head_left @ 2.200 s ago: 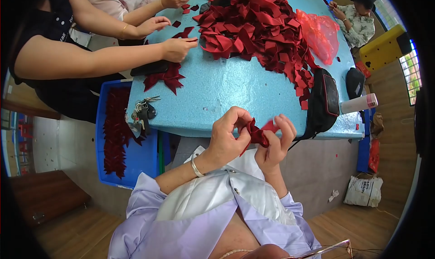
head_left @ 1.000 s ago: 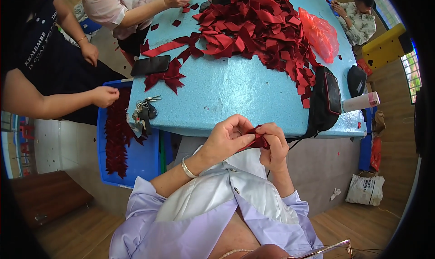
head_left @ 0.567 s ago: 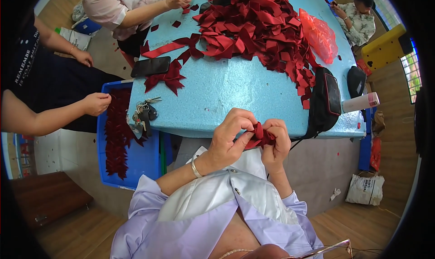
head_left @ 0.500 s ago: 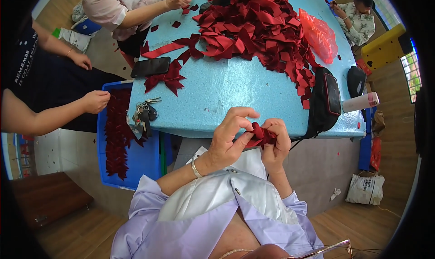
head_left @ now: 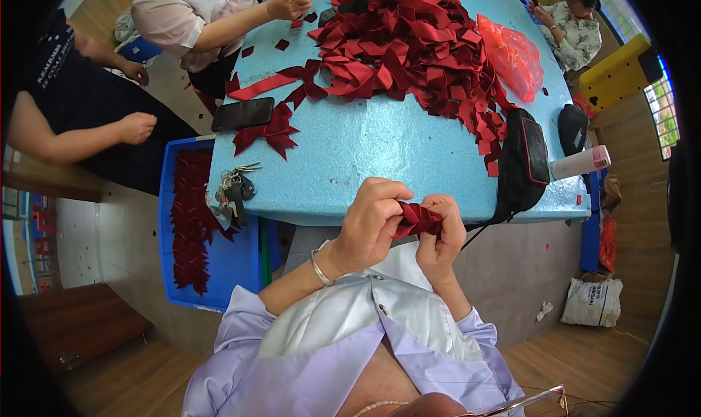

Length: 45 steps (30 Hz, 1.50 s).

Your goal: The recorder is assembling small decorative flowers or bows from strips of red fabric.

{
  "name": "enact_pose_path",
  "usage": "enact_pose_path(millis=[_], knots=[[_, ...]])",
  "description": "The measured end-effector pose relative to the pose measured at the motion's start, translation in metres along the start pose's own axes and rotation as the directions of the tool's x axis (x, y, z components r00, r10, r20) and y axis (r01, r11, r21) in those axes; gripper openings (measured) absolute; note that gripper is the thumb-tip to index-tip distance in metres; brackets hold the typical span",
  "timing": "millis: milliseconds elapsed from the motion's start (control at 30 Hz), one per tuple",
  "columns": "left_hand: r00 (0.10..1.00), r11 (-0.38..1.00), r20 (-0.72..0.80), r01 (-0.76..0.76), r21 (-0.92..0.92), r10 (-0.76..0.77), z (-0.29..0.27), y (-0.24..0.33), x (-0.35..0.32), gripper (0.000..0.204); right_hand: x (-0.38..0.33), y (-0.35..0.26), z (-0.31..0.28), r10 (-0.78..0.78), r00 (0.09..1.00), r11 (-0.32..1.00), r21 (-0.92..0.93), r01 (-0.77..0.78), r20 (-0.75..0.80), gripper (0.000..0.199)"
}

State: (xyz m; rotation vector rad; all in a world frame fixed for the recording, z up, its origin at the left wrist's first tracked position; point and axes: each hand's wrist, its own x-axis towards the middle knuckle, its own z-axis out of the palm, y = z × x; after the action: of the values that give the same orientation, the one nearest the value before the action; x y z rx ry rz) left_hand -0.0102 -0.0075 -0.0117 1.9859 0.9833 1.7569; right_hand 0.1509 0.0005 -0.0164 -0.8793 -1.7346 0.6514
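Between my two hands, just off the near edge of the blue table [head_left: 328,176], is a dark red ribbon bow [head_left: 418,220], folded and gathered. My left hand [head_left: 371,223] is closed on its left side, fingers curled over it. On the other side, my right hand [head_left: 442,234] pinches it between thumb and fingers. Part of the bow is hidden by the fingers. Beyond my hands lies a large heap of red ribbon pieces [head_left: 409,44]. One finished-looking red bow [head_left: 274,132] rests at the table's left, partly under a black phone [head_left: 243,114].
A key bunch [head_left: 235,187] lies at the left corner. Below it stands a blue crate [head_left: 234,271] with rows of red bows [head_left: 190,227]. At right are a black bag [head_left: 522,165], a pale bottle [head_left: 580,163] and a red plastic bag [head_left: 511,55]. Other people work around the table.
My left fingers have curled down closer over the bow, where they were more raised before. The person at the left has drawn a hand back from the blue crate.
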Motion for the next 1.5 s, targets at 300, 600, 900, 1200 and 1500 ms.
enact_pose_path(millis=[300, 600, 900, 1200, 1500], knots=[[0.870, 0.819, 0.082, 0.487, -0.305, -0.487, 0.002, 0.006, -0.009, 0.011, 0.004, 0.000, 0.004, -0.233, 0.972, 0.972, -0.027, 0.232, -0.025, 0.015], [0.905, 0.831, 0.086, 0.418, -0.368, -0.417, -0.001, -0.001, -0.015, 0.009, 0.006, 0.002, -0.001, -0.234, 0.969, 0.972, 0.000, 0.234, 0.076, 0.025], [0.905, 0.823, 0.068, 0.412, -0.391, -0.421, 0.000, 0.002, -0.007, 0.010, 0.012, 0.002, -0.004, -0.181, 0.981, 0.983, 0.000, 0.181, 0.068, 0.024], [0.937, 0.814, 0.265, 0.332, -0.476, -0.226, -0.013, -0.006, 0.005, 0.013, 0.016, 0.002, -0.008, -0.068, 0.995, 0.997, 0.026, 0.066, 0.075, 0.014], [0.958, 0.819, 0.185, 0.285, -0.498, -0.221, -0.010, -0.010, 0.001, 0.014, 0.008, -0.002, -0.002, 0.058, 0.998, 0.994, 0.091, -0.060, 0.033, 0.012]])
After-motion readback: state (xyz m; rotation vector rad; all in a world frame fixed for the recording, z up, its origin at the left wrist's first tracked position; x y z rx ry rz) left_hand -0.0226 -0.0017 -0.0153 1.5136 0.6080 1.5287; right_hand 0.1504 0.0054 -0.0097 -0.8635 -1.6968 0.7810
